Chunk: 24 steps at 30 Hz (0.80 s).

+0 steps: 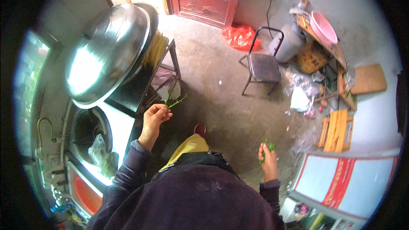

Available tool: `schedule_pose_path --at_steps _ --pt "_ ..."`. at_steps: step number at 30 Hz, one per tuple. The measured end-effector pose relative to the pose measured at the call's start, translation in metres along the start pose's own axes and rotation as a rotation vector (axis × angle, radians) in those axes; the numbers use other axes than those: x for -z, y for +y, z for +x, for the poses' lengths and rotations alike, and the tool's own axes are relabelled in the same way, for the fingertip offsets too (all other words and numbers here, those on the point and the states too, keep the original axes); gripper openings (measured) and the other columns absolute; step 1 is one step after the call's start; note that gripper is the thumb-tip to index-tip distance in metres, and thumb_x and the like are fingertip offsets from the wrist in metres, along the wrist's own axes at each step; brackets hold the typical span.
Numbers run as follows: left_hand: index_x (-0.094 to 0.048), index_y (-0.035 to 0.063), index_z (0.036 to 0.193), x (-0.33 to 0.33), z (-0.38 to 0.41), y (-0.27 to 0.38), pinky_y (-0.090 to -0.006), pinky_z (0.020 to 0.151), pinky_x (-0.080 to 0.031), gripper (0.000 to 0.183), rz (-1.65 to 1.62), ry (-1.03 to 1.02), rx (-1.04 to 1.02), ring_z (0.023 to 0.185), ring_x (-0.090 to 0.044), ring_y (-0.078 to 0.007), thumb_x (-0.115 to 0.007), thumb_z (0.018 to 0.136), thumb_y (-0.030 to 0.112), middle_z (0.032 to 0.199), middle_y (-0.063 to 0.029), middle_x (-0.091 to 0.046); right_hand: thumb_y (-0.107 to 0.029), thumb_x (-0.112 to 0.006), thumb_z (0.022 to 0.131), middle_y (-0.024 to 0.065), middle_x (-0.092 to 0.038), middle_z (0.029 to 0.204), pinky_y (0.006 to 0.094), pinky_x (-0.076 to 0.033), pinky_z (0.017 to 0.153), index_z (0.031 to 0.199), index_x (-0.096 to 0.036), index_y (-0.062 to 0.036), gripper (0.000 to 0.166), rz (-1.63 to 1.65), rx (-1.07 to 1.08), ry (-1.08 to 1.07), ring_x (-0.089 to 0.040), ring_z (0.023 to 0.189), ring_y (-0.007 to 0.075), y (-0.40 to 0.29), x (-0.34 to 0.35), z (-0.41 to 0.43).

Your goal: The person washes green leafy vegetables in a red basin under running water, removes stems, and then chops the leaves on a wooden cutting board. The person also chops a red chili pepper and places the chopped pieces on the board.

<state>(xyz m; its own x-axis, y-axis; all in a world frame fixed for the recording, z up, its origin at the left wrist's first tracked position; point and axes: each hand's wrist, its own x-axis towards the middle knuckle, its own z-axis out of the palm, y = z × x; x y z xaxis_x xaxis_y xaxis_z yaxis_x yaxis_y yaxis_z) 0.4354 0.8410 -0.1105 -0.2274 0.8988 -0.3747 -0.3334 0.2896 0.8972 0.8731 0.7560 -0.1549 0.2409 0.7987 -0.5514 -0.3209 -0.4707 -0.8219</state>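
Between the thumb and fingertips of my left hand (156, 118) is a thin green stem (175, 102), forked and mostly bare of leaves. The hand is raised near the corner of a dark table (127, 94). My right hand (267, 162) is out to the side over the concrete floor, closed around a small bunch of green leaves (271, 147). Some leaves stick out past the fingers. A clear plastic bag (105, 156) with something greenish in it sits on the white counter to my left.
Left stand a large metal lid (105, 51), a round dark pan (91, 127) and an orange basin (86, 191). Ahead are a black chair (263, 67), a gas cylinder (286, 43) and a red plastic bag (241, 37). Right are a wooden stool (336, 131) and a chest freezer (319, 174).
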Motion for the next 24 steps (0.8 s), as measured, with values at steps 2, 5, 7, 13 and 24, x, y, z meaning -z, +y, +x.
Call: schedule_pose_path --at_steps 2,5,7,13,24 --pt "-0.06 0.0063 0.09 -0.027 0.042 0.002 -0.0258 0.066 -0.051 0.007 -0.057 -0.056 0.058 0.072 -0.064 -0.0139 -0.06 0.089 0.013 0.082 -0.0046 -0.064 -0.018 -0.054 0.093 -0.0008 -0.054 0.071 0.0191 -0.034 0.045 0.094 -0.058 -0.0034 0.015 -0.135 -0.032 0.098 -0.048 0.055 0.0074 -0.022 0.008 0.008" --pt "-0.061 0.0054 0.088 -0.079 0.115 0.024 -0.0274 0.065 -0.052 0.006 -0.079 -0.127 0.07 0.07 -0.064 -0.0158 -0.06 0.088 0.011 0.081 -0.0055 -0.064 -0.018 -0.052 0.094 -0.0015 -0.053 0.067 0.0209 -0.033 0.044 0.09 -0.057 -0.005 0.014 -0.239 -0.097 0.189 -0.047 0.052 0.0073 -0.046 0.002 0.046" --pt "-0.061 0.0048 0.088 -0.108 0.16 0.044 -0.0265 0.064 -0.051 0.006 -0.106 -0.156 0.067 0.07 -0.064 -0.0156 -0.06 0.088 0.011 0.081 -0.005 -0.064 -0.021 -0.054 0.093 -0.0003 -0.054 0.067 0.0221 -0.031 0.043 0.087 -0.06 -0.0058 0.017 -0.169 -0.089 0.219 -0.046 0.05 0.008 -0.055 -0.007 0.074" --pt "-0.059 0.0024 0.092 -0.17 0.29 0.077 -0.0255 0.06 -0.05 0.005 -0.123 -0.169 0.039 0.069 -0.064 -0.0151 -0.059 0.089 0.007 0.08 -0.0069 -0.064 -0.017 -0.054 0.092 0.0022 -0.054 0.067 0.0222 -0.033 0.041 0.089 -0.059 -0.0034 0.014 -0.098 -0.064 0.221 -0.048 0.051 0.0095 -0.124 -0.057 0.197" --pt "-0.059 0.0029 0.094 -0.171 0.472 0.211 -0.0272 0.066 -0.052 0.01 -0.257 0.231 -0.203 0.072 -0.066 -0.0158 -0.062 0.086 0.009 0.082 -0.007 -0.065 -0.019 -0.054 0.094 0.0003 -0.056 0.068 0.0196 -0.035 0.04 0.094 -0.058 -0.0059 0.014 -0.21 0.069 -0.167 -0.048 0.05 0.0078 -0.336 -0.223 0.542"
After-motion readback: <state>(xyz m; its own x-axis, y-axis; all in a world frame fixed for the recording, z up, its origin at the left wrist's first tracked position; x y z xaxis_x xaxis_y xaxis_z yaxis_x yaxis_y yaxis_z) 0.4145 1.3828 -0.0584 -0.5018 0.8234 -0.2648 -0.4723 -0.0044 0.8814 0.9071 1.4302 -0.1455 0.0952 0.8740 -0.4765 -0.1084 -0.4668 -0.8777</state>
